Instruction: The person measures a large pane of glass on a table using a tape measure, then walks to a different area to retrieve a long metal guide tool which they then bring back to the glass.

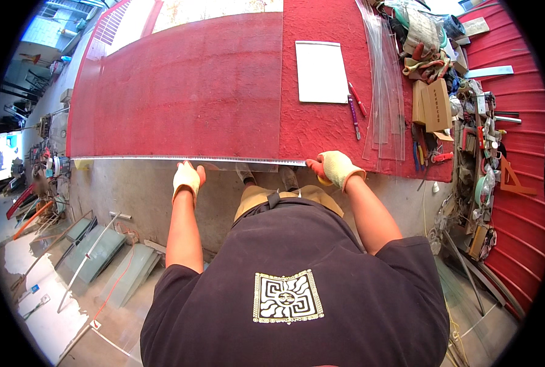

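Note:
A long, narrow white ruler (132, 158) with fine marks lies along the near edge of a red-covered table. Beneath it, a large clear glass sheet (180, 92) spreads over the left part of the cloth and slightly overhangs the edge. My left hand (188, 179), in a pale yellow glove with red fingers, is closed on the ruler near its middle. At the ruler's right end my right hand (338, 169), gloved the same way, pinches it between thumb and fingers. The fingertips of both hands are partly hidden.
On the red cloth (321, 131) lie a white notepad (321, 72), a red pen (357, 100) and a purple pen-like tool (353, 116). Clear strips (385, 92) sit right of them. Cardboard boxes (436, 105) and tools crowd the right edge. Glass panes (95, 251) lean at lower left.

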`<state>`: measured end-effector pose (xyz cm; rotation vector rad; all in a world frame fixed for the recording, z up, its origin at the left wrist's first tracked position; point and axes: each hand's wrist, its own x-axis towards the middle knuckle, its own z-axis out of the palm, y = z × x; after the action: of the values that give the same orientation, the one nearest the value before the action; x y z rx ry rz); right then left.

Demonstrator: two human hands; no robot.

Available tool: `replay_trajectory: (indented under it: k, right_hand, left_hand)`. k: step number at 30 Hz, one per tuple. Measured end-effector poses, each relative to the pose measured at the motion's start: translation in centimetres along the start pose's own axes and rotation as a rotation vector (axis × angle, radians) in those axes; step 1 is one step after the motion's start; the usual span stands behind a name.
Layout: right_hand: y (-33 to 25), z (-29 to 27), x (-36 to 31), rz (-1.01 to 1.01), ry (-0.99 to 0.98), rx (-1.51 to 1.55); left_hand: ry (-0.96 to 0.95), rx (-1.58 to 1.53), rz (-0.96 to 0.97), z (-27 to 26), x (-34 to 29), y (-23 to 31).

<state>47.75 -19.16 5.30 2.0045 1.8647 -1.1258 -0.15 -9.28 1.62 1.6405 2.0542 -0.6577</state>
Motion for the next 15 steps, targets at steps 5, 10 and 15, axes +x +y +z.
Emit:
replay_trajectory:
  k: [5,10,15]
  right_hand:
    - [-0.2,-0.2,-0.1,-0.009,0.011,0.019]
    - [-0.3,-0.3,-0.1,0.014,-0.009,0.007]
    - [0.0,-0.1,0.0,0.001,-0.001,0.009]
  left_hand:
    - [0.010,0.000,-0.003,-0.1,-0.3,-0.1]
    - [0.008,-0.009,-0.009,0.2,0.0,-0.3]
    - [0.011,-0.011,-0.006,0.5,0.3,-0.3]
